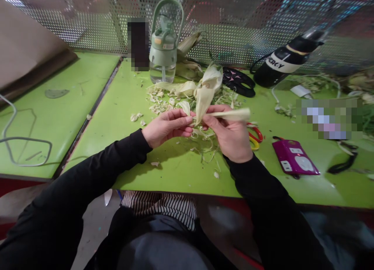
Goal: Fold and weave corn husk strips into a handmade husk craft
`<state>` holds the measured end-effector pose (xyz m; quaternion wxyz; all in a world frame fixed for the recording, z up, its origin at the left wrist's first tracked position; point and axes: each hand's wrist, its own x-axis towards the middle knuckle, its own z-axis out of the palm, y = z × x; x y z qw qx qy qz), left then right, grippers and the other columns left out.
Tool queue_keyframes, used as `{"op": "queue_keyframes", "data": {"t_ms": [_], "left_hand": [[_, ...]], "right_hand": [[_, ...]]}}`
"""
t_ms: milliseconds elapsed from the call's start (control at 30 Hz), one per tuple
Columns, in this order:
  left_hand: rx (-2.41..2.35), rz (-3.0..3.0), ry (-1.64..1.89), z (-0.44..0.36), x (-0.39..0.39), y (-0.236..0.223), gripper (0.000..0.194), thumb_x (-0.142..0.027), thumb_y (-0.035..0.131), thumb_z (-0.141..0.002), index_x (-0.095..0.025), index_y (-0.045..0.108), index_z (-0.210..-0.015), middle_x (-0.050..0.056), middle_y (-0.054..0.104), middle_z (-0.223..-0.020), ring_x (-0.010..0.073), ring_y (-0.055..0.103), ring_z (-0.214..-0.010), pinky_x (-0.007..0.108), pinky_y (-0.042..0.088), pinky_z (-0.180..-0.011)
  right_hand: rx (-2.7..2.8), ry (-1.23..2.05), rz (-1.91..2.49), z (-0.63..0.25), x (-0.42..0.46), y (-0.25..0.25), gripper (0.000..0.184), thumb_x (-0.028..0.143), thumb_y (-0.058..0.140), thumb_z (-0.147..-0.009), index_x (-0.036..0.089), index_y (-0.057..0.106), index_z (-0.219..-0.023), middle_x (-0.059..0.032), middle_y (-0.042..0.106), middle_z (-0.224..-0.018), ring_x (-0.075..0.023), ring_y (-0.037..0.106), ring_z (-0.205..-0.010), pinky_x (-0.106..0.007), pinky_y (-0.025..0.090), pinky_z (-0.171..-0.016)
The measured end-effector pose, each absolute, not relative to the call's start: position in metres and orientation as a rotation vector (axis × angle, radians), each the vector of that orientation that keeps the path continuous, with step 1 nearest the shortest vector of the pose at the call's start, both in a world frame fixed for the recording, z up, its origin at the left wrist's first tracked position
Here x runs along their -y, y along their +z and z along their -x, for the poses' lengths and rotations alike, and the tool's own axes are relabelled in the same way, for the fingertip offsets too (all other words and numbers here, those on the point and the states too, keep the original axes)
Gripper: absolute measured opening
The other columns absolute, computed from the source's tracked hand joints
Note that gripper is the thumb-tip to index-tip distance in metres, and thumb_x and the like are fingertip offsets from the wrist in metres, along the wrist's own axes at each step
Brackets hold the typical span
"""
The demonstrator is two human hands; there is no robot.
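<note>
My left hand [171, 126] is closed in a pinch at the base of a pale corn husk [204, 100] figure with several flared leaves. My right hand [233, 139] is also closed around the same husk, its thumb near my left fingertips. One long husk strip [233, 114] sticks out to the right over my right hand and is a little blurred. A small husk leaf [184, 107] stands up by my left thumb. Beyond the hands lie husk scraps [163, 102]. Scissors with red and yellow handles [256, 135] are partly hidden behind my right hand.
A green water bottle [163, 52] stands at the back, with dried husks [188, 67] beside it. A black bottle [284, 61] leans against the mesh screen [228, 20]. On the right lie a purple case [295, 157] and a white charger [300, 92]. Brown paper [26, 40] is at left.
</note>
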<state>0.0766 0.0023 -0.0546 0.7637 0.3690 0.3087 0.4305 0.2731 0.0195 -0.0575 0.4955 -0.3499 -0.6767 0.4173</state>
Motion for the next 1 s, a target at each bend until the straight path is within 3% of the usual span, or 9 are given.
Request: {"op": "queue_keyframes", "data": {"t_ms": [133, 300, 400, 500, 667, 867, 1000], "left_hand": [[-0.725, -0.767, 0.805, -0.076, -0.001, -0.052, 0.013, -0.004, 0.061, -0.093, -0.011, 0.061, -0.082, 0.0, 0.069, -0.07, 0.0052, 0.066, -0.058, 0.018, 0.057, -0.066], [-0.752, -0.667, 0.888, -0.081, 0.002, -0.046, 0.016, -0.004, 0.055, -0.096, -0.01, 0.062, -0.083, 0.0, 0.069, -0.067, 0.0043, 0.065, -0.056, 0.015, 0.056, -0.062], [-0.776, -0.56, 1.024, -0.082, 0.002, -0.043, 0.019, -0.004, 0.051, -0.098, -0.01, 0.063, -0.085, -0.001, 0.067, -0.065, 0.003, 0.065, -0.056, 0.011, 0.055, -0.062], [-0.758, -0.498, 1.106, -0.081, 0.0, -0.041, 0.019, -0.004, 0.051, -0.099, -0.01, 0.064, -0.086, -0.001, 0.068, -0.067, 0.0024, 0.066, -0.057, 0.01, 0.056, -0.063], [-0.71, -0.522, 1.08, -0.081, 0.001, -0.042, 0.02, -0.003, 0.049, -0.099, -0.01, 0.064, -0.087, -0.001, 0.068, -0.067, 0.0025, 0.066, -0.056, 0.01, 0.056, -0.061], [-0.702, -0.757, 1.021, -0.083, 0.004, -0.049, 0.004, -0.009, 0.063, -0.094, -0.012, 0.061, -0.094, -0.003, 0.066, -0.069, 0.0048, 0.066, -0.059, 0.017, 0.058, -0.067], [-0.692, -0.906, 1.072, -0.081, 0.003, -0.052, 0.016, -0.017, 0.071, -0.091, -0.015, 0.057, -0.1, -0.004, 0.065, -0.073, 0.0053, 0.066, -0.062, 0.019, 0.057, -0.069]], "right_hand": [[1.568, 1.06, 0.898, -0.274, -0.022, -0.059, 0.029, 0.048, 0.08, -0.081, 0.025, 0.07, -0.096, 0.0027, 0.066, -0.074, -0.0118, 0.06, -0.058, -0.027, 0.053, -0.052], [1.591, 1.038, 0.882, -0.273, -0.018, -0.058, 0.027, 0.04, 0.07, -0.091, 0.03, 0.063, -0.114, 0.0005, 0.069, -0.085, -0.0157, 0.068, -0.069, -0.031, 0.06, -0.06], [1.699, 0.874, 0.814, -0.272, -0.018, -0.06, 0.032, 0.026, 0.063, -0.094, 0.032, 0.056, -0.124, -0.002, 0.07, -0.105, -0.0179, 0.07, -0.085, -0.035, 0.063, -0.071], [1.924, 0.474, 0.761, -0.273, -0.018, -0.061, 0.037, 0.019, 0.066, -0.09, 0.032, 0.057, -0.124, -0.0043, 0.063, -0.125, -0.0219, 0.066, -0.103, -0.042, 0.062, -0.081], [2.142, -0.18, 0.691, -0.276, -0.014, -0.056, 0.024, 0.023, 0.07, -0.091, 0.036, 0.068, -0.111, -0.0016, 0.066, -0.108, -0.0242, 0.062, -0.101, -0.045, 0.054, -0.086], [2.079, -0.23, 0.677, -0.276, -0.008, -0.05, 0.014, 0.024, 0.07, -0.092, 0.033, 0.068, -0.103, -0.001, 0.07, -0.109, -0.023, 0.063, -0.101, -0.04, 0.051, -0.087], [2.13, -0.241, 0.62, -0.276, -0.012, -0.052, 0.012, 0.025, 0.066, -0.095, 0.029, 0.065, -0.106, -0.0002, 0.075, -0.105, -0.0225, 0.063, -0.101, -0.04, 0.049, -0.088]]}}
